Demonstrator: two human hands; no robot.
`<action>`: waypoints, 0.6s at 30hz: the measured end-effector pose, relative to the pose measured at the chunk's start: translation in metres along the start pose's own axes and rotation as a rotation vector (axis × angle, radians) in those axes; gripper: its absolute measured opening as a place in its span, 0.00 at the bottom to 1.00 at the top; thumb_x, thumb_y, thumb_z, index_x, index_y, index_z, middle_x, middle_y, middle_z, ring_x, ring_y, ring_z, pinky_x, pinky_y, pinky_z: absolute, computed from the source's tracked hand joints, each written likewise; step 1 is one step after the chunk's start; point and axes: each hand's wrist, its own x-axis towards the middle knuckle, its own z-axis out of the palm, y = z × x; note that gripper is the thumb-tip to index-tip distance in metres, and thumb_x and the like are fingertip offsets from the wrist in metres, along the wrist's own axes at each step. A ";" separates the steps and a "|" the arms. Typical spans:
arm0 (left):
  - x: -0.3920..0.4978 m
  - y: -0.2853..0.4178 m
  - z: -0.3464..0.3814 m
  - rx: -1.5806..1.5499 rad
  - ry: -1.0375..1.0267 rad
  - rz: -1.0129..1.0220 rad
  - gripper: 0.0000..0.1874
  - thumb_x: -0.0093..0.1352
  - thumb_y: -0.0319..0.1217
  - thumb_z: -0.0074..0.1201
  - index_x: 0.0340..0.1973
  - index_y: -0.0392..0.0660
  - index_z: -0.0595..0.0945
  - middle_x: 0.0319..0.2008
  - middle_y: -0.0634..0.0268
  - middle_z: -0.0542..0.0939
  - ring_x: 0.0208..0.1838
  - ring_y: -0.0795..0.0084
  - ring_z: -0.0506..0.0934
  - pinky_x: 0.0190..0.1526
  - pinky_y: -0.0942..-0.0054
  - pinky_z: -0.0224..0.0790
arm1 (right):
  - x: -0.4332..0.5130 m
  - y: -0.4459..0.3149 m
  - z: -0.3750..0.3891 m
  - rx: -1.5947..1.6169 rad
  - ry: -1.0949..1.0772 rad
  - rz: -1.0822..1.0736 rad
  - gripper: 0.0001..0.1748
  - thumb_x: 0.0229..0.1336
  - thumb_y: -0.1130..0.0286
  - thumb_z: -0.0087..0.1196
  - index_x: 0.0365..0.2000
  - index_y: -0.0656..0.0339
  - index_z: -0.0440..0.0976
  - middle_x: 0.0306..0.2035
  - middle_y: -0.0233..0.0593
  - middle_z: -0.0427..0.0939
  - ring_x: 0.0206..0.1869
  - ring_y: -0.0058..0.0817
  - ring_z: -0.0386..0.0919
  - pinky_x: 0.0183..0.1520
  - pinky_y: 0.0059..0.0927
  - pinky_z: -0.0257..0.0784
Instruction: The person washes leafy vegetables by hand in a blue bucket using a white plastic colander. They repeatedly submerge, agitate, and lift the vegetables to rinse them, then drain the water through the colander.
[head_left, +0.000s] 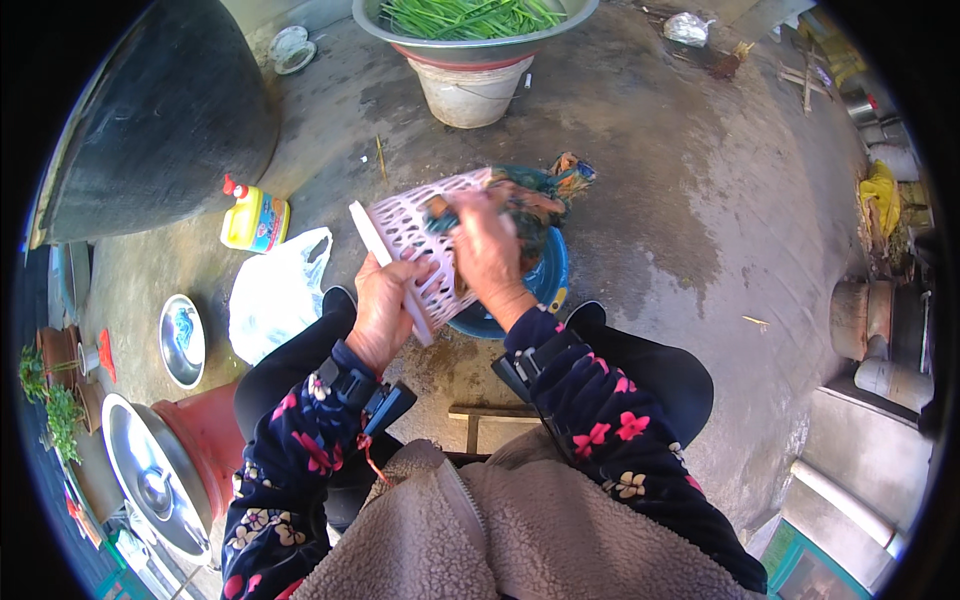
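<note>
My left hand (384, 304) grips the rim of a pale pink plastic basket (397, 217) with slotted walls, its thumb lying over the side. The basket is tilted on its side. Blurred by motion, my right hand (487, 247) presses a crumpled green and orange-brown cloth (536, 202) against the basket wall. Part of the cloth hangs beyond the basket's far end. Below is a round blue plastic basin (558, 259) on the floor between my feet, largely hidden by the basket, cloth and hand. What the basin holds is hard to make out.
Ahead, a metal basin (480, 46) of long green leaves sits on a white bucket (469, 94). To the left are a yellow pump bottle (256, 219), a white plastic bag (277, 292), a small metal bowl (182, 341), a large metal basin (150, 465) and a big dark vat (172, 120).
</note>
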 end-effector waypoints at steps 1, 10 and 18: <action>-0.004 0.000 -0.003 0.018 0.010 -0.026 0.18 0.56 0.17 0.48 0.43 0.39 0.68 0.34 0.60 0.73 0.38 0.64 0.76 0.39 0.63 0.72 | 0.003 0.018 -0.003 -0.124 0.079 0.064 0.15 0.55 0.71 0.48 0.44 0.57 0.68 0.45 0.42 0.73 0.46 0.43 0.73 0.46 0.40 0.66; -0.004 0.020 -0.019 -0.116 -0.007 0.020 0.22 0.55 0.14 0.45 0.46 0.41 0.68 0.36 0.61 0.73 0.37 0.64 0.76 0.37 0.64 0.74 | -0.032 0.123 -0.043 1.030 0.650 1.106 0.08 0.57 0.67 0.52 0.34 0.61 0.71 0.34 0.36 0.75 0.31 0.27 0.74 0.39 0.28 0.72; 0.004 0.019 -0.013 -0.107 0.103 0.025 0.24 0.56 0.13 0.45 0.49 0.42 0.66 0.36 0.58 0.73 0.37 0.63 0.77 0.36 0.63 0.74 | 0.010 0.070 -0.058 1.150 0.611 0.892 0.22 0.50 0.56 0.61 0.38 0.59 0.69 0.36 0.39 0.74 0.36 0.33 0.75 0.39 0.33 0.73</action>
